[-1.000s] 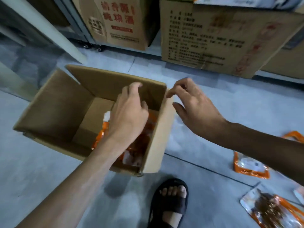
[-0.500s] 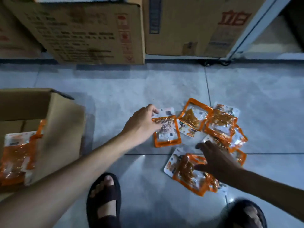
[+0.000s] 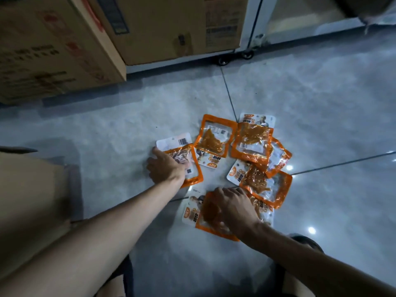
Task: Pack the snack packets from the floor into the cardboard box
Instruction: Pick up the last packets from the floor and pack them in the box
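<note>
Several orange-and-clear snack packets [image 3: 214,138] lie scattered and overlapping on the grey tiled floor at centre. My left hand [image 3: 165,166] lies over the left side of the leftmost orange packet [image 3: 194,168], fingers curled onto it. My right hand [image 3: 233,206] presses down on the nearest orange packet [image 3: 205,224], fingers bent around its top edge. Both packets still rest flat on the floor. The open cardboard box [image 3: 32,189] shows only as a flap and wall at the left edge; its inside is out of view.
Large printed cartons [image 3: 53,46] stand along the back wall, one [image 3: 171,28] on a wheeled rack with castors [image 3: 222,60]. More packets [image 3: 265,185] pile up to the right of my hands. My sandalled feet [image 3: 306,243] are at the bottom edge.
My view has swung from the box to the packets on the floor. Both hands left the box, reached down and settled on two packets.
</note>
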A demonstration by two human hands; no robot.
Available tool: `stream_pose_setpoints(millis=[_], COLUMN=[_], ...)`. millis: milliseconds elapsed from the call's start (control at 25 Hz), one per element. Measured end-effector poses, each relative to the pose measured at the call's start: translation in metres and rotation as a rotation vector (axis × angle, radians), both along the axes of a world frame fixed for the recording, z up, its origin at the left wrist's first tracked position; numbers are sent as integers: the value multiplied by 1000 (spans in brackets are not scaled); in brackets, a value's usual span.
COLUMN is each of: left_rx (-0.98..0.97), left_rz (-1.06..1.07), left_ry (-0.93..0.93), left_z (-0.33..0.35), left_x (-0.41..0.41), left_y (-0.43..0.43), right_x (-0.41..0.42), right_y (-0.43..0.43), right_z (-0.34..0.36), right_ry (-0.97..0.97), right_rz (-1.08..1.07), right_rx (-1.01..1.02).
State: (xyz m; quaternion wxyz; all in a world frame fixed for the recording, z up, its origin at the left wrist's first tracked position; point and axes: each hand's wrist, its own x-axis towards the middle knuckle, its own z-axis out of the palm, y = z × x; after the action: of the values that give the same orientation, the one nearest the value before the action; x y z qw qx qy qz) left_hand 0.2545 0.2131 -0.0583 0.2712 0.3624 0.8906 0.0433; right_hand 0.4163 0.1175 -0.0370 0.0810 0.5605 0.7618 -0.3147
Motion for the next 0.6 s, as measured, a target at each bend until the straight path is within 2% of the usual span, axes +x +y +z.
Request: stream_pose_setpoints(millis=[80, 160, 240, 320, 440, 600], left_rx=[55, 141, 209, 248, 281, 295], left_rz=[44, 92, 134, 141, 125, 32], left_ry=[0, -83, -178, -245, -372, -761], left_z=[-6, -9, -9, -8, 5, 38], left_x=[-3, -11, -20, -33, -51, -34], left_y=[-4, -7, -10, -9, 2, 41], right_x=[10, 26, 49, 72, 84, 73], right_y=[0, 4, 5, 5, 4, 2], right_z=[4, 12, 17, 14, 8, 4], right_ry=[122, 180, 192, 184, 72, -36], right_rz=[-78, -136, -93, -71, -74, -24], right_rx=[-45, -110, -179, -274, -258, -190])
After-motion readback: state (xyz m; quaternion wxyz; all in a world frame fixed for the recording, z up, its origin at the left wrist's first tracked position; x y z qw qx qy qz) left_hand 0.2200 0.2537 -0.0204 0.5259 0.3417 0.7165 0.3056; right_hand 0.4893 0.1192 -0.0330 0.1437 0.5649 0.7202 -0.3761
